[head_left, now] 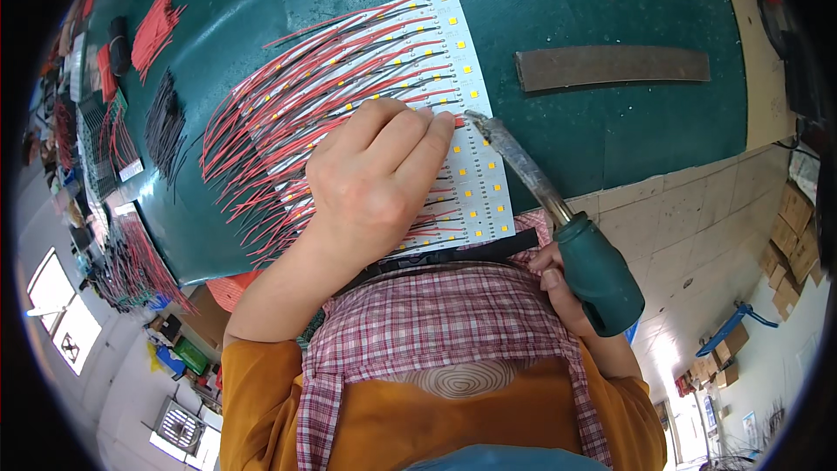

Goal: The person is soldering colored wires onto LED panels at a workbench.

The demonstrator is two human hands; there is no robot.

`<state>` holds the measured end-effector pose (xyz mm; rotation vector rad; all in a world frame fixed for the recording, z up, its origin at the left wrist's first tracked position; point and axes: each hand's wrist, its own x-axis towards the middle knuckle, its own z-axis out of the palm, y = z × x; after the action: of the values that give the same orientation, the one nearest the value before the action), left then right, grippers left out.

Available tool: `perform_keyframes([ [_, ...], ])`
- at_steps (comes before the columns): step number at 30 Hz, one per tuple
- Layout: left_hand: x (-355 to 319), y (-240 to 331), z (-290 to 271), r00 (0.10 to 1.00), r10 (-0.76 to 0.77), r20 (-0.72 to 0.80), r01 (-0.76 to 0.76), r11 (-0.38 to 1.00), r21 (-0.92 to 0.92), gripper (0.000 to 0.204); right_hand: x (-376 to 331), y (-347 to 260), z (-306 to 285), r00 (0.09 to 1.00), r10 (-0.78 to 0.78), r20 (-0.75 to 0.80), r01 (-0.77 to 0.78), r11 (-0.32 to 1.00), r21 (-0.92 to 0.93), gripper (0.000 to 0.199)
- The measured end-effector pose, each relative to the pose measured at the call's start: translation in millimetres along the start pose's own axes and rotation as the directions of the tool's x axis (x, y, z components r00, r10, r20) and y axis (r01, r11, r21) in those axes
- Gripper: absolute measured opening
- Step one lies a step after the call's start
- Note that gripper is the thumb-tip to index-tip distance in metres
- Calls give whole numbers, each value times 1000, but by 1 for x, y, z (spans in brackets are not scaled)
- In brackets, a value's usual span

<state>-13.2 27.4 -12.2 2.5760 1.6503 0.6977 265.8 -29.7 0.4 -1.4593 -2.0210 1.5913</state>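
A white LED circuit board [484,183] with rows of yellow chips lies on the green table in front of me. Many red and black wires [253,135] fan out from it to the left. My left hand [370,179] rests over the board, thumb and fingertips pinched on a red wire whose end shows at a solder pad. My right hand [565,292] is closed around the green handle of a soldering iron [600,270], partly hidden behind it. The iron's tip meets the board beside my left fingertips.
A flat brown strip [615,65] lies on the table to the right. Loose bundles of red wires [157,30] and black wires [164,118] lie at the left. More wired boards [139,253] sit by the left edge. Cardboard [758,61] covers the far right edge.
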Motion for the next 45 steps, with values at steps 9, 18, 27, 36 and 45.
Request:
perform_keyframes([
  [9, 7, 8, -7, 994, -84, 63, 86, 996, -24, 25, -3, 1, 4, 992, -25, -121, 49, 979, 197, 10],
  [18, -6, 17, -6, 997, -76, 11, 77, 987, -144, 32, -11, 1, 0, 996, 17, -92, -19, 1000, -13, 24],
  [27, -9, 18, -2, 997, -74, 35, 76, 996, -54, 31, -12, 8, 8, 992, -38, -122, 20, 989, -149, 21],
  [36, -5, 25, -6, 987, -141, 71, 145, 988, -53, 24, -16, 8, 2, 998, -29, -48, 38, 981, 190, 13],
  [45, -3, 20, -10, 979, -169, 114, 179, 981, -78, 24, -21, 10, 4, 997, -20, -72, 26, 996, 83, 17],
])
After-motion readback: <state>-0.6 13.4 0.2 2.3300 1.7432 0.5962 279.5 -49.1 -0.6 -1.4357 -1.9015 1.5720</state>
